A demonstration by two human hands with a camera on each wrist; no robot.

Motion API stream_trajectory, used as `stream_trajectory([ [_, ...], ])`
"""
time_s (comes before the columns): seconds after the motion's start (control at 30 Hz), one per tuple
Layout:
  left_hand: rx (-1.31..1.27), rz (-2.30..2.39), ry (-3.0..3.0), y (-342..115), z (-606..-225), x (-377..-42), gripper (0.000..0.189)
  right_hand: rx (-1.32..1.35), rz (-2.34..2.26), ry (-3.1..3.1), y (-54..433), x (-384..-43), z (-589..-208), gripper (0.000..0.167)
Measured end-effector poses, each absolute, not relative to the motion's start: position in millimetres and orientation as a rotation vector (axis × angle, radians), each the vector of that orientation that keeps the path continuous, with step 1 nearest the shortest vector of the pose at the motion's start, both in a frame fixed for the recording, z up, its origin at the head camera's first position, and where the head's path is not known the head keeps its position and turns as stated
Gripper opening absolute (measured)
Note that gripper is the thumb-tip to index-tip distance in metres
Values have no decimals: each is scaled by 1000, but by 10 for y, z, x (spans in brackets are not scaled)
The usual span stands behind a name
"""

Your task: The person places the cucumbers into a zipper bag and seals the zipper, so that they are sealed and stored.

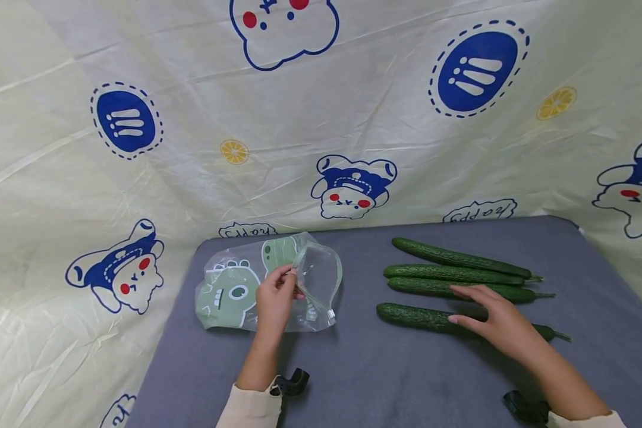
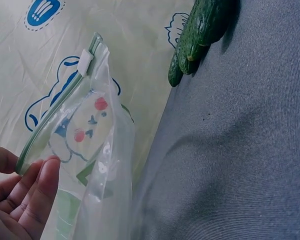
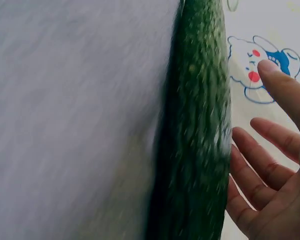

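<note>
A clear zip bag with a green cartoon print lies on the left part of the table, its mouth spread apart toward the right. My left hand pinches the bag's rim between thumb and fingers; a white slider sits on the zip strip in the left wrist view. Over the nearest cucumber, my right hand hovers with thumb and fingers spread. In the right wrist view that hand is beside a cucumber; whether the fingertips touch it I cannot tell.
Beyond the nearest cucumber lie several more, including the farthest cucumber, stems pointing right. A grey cloth covers the table. Behind its far edge hangs a pale printed sheet.
</note>
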State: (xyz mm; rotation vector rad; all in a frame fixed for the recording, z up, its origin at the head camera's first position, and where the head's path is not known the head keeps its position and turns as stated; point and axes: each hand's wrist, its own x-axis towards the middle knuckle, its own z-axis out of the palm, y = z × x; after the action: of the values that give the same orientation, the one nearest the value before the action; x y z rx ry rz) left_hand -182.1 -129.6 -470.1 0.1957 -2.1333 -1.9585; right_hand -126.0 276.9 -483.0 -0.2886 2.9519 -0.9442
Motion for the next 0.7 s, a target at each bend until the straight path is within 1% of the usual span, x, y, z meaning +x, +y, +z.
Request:
stream_trajectory([
  [0.23, 214, -1986, -2119, -1329, -4698, -1822, 25, -258, -893, 2956, 3016, -1180, -4916, 72],
  [0.53, 205, -2021, -2100, -1343, -4729, -1825, 25, -165, -818, 2922, 3323, -1058, -5036, 78],
  [0.7, 196, -2026, -2103, -1333, -4744, -1833, 25, -161, -815, 2909, 3485, -1003, -5075, 75],
])
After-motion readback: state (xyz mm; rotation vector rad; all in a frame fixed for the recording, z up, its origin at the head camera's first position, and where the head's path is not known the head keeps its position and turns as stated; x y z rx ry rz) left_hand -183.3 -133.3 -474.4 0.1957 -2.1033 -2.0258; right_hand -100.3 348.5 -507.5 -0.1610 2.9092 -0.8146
